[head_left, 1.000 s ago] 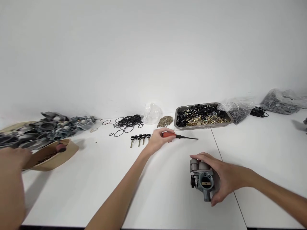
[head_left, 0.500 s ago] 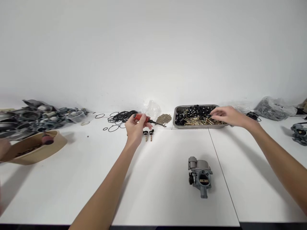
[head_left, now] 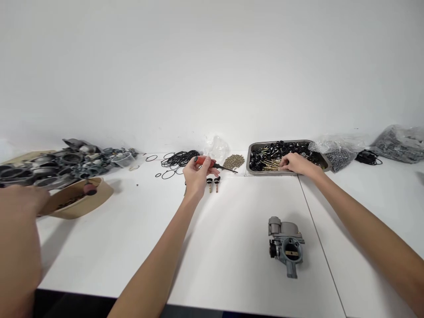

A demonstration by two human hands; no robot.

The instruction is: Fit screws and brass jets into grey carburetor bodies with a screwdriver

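My left hand [head_left: 196, 176] is closed around a screwdriver [head_left: 204, 161] with a red and black handle, its shaft pointing right. Just below that hand, small brass shafts with black heads [head_left: 213, 184] lie on the table. Over at the metal tray [head_left: 271, 173], my right hand [head_left: 294, 163] has its fingers pinched together among brass shafts [head_left: 270, 165] and black-headed parts; whatever is between the fingertips is hidden. Nearer to me, a grey metal carburetor [head_left: 287, 242] rests on the white table between my forearms.
Black rubber rings [head_left: 180, 160] and a pile of small brass pieces [head_left: 233, 161] lie by the wall. Several grey castings [head_left: 46, 167] are heaped at left, behind a beige container [head_left: 77, 211] beside another person's hand [head_left: 23, 198]. Plastic bags of parts [head_left: 399, 145] sit at right.
My right hand has moved left and down into the tray's brass shafts, its fingers closing. The view has shifted left, and another person's arm reaches further in at left.
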